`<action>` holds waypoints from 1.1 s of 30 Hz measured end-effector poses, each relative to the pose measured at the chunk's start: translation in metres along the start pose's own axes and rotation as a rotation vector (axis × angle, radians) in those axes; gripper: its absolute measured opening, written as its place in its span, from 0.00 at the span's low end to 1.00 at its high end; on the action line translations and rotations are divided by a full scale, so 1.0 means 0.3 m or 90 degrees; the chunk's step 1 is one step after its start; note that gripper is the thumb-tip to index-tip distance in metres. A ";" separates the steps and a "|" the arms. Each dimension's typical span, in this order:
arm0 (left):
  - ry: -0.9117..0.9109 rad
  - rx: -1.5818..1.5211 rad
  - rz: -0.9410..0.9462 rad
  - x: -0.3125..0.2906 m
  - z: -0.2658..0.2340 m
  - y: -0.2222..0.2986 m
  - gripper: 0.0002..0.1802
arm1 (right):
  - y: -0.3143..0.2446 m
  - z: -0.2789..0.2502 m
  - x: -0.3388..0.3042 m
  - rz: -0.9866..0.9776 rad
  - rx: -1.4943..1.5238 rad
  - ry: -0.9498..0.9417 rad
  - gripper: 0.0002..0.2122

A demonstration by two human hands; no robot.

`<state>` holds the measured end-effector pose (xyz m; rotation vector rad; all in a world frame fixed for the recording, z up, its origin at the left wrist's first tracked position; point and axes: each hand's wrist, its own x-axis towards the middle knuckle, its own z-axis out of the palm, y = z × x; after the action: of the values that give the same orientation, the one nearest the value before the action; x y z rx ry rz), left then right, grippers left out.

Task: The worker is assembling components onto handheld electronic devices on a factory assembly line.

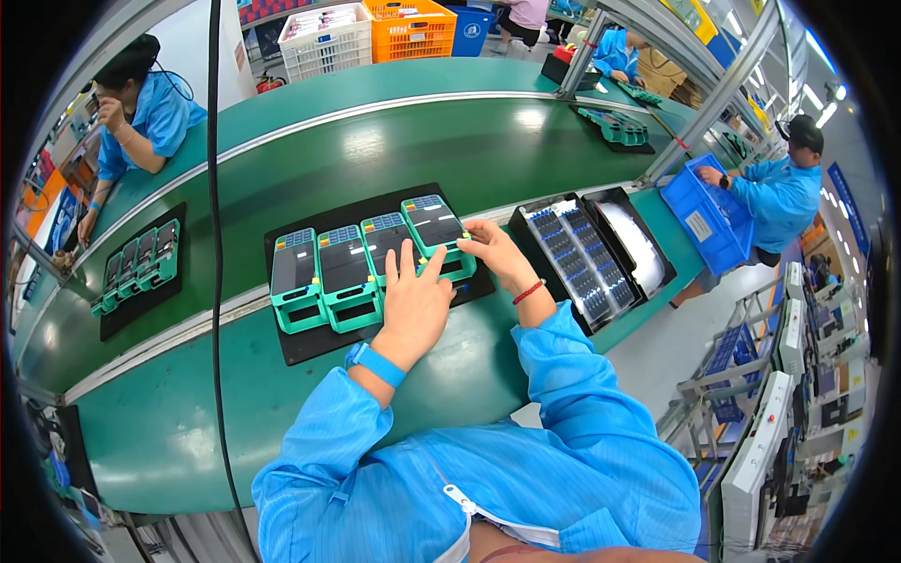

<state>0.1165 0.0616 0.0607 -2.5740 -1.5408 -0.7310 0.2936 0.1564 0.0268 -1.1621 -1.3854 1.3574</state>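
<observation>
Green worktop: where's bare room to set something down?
Bare green worktop lies left of the blue left sleeve, beside the thin black cable, and between both sleeves. Crowded: the black mat bearing four green handheld devices, and two black rectangular trays right of it.

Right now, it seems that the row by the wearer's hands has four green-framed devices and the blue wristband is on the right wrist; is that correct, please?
Not quite: the head view shows the blue wristband on the wrist of the left hand. The row does have four green-framed devices.
</observation>
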 end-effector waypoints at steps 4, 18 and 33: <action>0.046 -0.065 -0.010 -0.004 -0.058 0.006 0.09 | 0.022 -0.028 0.001 -0.084 -0.151 0.060 0.23; 0.070 -0.603 -0.247 -0.384 -0.275 -0.160 0.17 | 0.013 0.376 -0.299 0.471 0.624 -0.101 0.43; 0.232 -0.800 -0.420 -0.438 -0.136 -0.269 0.18 | 0.024 0.495 0.497 0.230 0.687 -0.021 0.49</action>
<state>-0.0179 -0.0171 0.0259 -2.0255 -2.1881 -2.7655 0.1183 0.2716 0.0078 -0.6306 -0.2815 1.9895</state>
